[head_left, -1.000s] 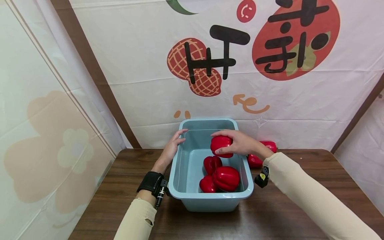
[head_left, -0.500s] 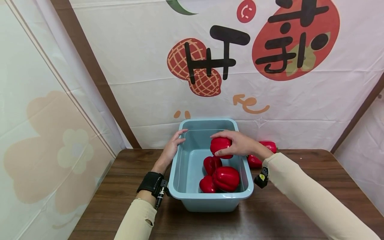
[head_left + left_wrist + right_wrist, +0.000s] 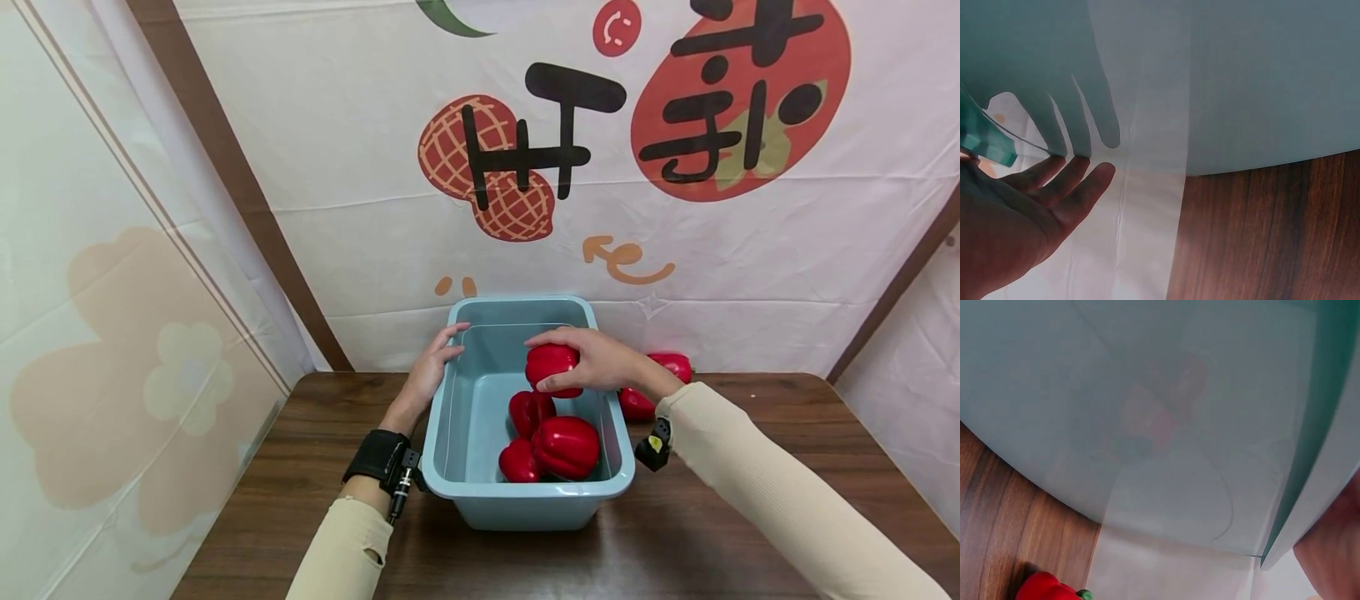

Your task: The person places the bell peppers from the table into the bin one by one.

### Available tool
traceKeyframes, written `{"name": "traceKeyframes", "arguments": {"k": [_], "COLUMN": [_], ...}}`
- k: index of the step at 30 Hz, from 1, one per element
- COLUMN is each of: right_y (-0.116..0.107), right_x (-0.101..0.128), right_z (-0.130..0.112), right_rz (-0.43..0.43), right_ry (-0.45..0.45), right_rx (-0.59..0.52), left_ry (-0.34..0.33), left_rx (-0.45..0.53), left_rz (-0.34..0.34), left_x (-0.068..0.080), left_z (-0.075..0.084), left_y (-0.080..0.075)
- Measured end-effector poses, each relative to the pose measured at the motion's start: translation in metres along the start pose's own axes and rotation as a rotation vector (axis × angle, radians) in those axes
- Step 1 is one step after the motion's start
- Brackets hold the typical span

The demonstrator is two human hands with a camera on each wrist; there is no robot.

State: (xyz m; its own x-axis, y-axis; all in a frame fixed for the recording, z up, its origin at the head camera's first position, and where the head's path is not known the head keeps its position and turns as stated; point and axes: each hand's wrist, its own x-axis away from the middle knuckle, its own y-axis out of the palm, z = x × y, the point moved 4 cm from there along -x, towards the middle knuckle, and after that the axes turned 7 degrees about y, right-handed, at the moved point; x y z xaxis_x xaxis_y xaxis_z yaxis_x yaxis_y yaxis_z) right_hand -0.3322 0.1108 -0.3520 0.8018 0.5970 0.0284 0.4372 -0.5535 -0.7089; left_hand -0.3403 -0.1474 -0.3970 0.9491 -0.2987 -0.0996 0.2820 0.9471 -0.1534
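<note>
A light blue plastic tub stands on the brown wooden table. Three red bell peppers lie in its near right part. My right hand reaches over the tub's right wall and grips a fourth red pepper above the inside. My left hand rests against the tub's left wall with straight fingers at the rim. The tub's wall fills the right wrist view.
Two more red peppers lie on the table behind my right wrist, one also seen as a red pepper low in the right wrist view. A printed white cloth backdrop closes the table's far edge and left side.
</note>
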Motion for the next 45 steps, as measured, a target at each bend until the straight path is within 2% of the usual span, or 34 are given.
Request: {"name": "traceKeyframes", "arguments": {"k": [6,10,11,18,28,39,45], "right_y": [0.0,0.0,0.0,-0.001,-0.008,-0.009,-0.011], "right_x": [0.0,0.0,0.001,0.002,0.006,0.011,0.015], "right_z": [0.0,0.0,0.0,0.003,0.005,0.006,0.002], "right_rz": [-0.005,-0.005,-0.003,0.026,0.079,0.128,0.151], "right_ry": [-0.002,-0.007,-0.009,-0.019,-0.067,-0.116,-0.127], "right_rx": [-0.006,-0.012,-0.013,-0.031,-0.085,-0.139,-0.158], "left_ry": [-0.009,-0.012,-0.011,0.022,0.021,-0.015,-0.042], "left_rx": [-0.01,-0.01,-0.007,-0.012,-0.007,0.012,0.0], "left_rz": [-0.007,-0.002,-0.002,0.027,0.026,0.019,0.005], "left_x": [0.012,0.015,0.015,0.0,0.0,-0.002,0.004], "left_z": [0.022,0.025,0.024,-0.004,-0.004,-0.006,0.008], "left_y": [0.004,0.004,0.004,-0.002,-0.001,-0.001,0.001]}}
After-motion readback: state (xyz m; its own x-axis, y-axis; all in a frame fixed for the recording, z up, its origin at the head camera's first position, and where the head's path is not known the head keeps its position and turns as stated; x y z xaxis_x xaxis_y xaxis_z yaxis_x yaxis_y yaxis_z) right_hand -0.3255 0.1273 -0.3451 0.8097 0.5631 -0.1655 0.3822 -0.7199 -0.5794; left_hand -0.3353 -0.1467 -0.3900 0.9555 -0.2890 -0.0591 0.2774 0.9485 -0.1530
